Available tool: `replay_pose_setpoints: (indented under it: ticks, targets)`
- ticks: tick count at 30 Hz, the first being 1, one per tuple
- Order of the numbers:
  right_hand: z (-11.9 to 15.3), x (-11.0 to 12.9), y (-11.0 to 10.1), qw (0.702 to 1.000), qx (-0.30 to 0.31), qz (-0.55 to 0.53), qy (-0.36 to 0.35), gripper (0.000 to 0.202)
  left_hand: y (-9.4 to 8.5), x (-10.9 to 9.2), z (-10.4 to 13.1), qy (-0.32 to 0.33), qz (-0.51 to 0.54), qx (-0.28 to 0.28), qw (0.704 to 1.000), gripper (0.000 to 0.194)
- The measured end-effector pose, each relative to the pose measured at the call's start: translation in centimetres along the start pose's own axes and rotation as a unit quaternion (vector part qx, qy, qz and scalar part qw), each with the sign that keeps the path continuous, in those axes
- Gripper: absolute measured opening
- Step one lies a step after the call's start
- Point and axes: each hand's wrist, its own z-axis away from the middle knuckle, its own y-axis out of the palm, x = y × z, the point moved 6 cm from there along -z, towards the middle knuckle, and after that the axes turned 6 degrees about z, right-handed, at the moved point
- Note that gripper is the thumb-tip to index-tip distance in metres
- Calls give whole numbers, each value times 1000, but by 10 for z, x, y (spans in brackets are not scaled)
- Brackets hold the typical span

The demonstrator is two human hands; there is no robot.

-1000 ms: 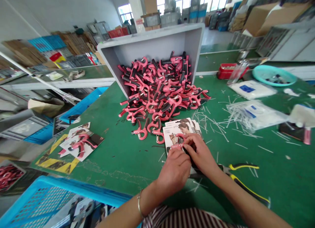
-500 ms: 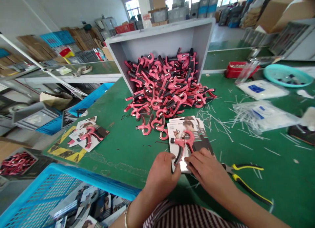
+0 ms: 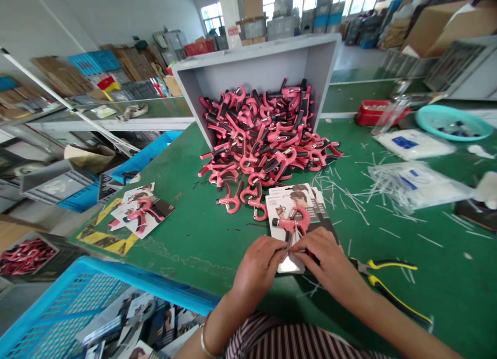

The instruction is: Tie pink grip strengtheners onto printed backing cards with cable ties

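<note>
A red and black hand grip strengthener point(image 3: 297, 219) with a coil spring lies on a printed backing card point(image 3: 277, 204), on top of a small stack of cards. My left hand point(image 3: 262, 263) is closed, thumb and fingers pinching at the lower end of the strengthener's left handle. Close against it, my right hand point(image 3: 320, 253) is also closed, its fingertips pinched together over the other handle. What those right fingertips hold is too small to make out. A thin white strand, like a cable tie, shows between the handles.
A grey bin point(image 3: 256, 64) lies on its side, spilling many strengtheners. Pliers point(image 3: 373, 273) and loose white cable ties point(image 3: 351, 198) are on the right, near plastic bags point(image 3: 419, 185). Carded strengtheners point(image 3: 143, 214) lie left; a blue crate point(image 3: 77, 281) stands below.
My left hand has moved up and right, bringing its fingertips against those of my right hand. The right fingers have drawn into a tighter pinch. The view has shifted slightly.
</note>
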Motion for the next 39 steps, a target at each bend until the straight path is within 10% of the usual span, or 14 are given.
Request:
replay_pose_setpoints:
  ticks: [9,17,39]
  targets:
    - [-2,-12,5,998,-36,16,54,5,7,21,-2,-118,171,-44,977,5]
    - [-4,-4,-4,994,19,96,-42,13,13,31,-1,-200,262,-46,943,5]
    - [-2,9,-5,986,13,133,-101,24,-2,3,-9,-50,69,45,995,10]
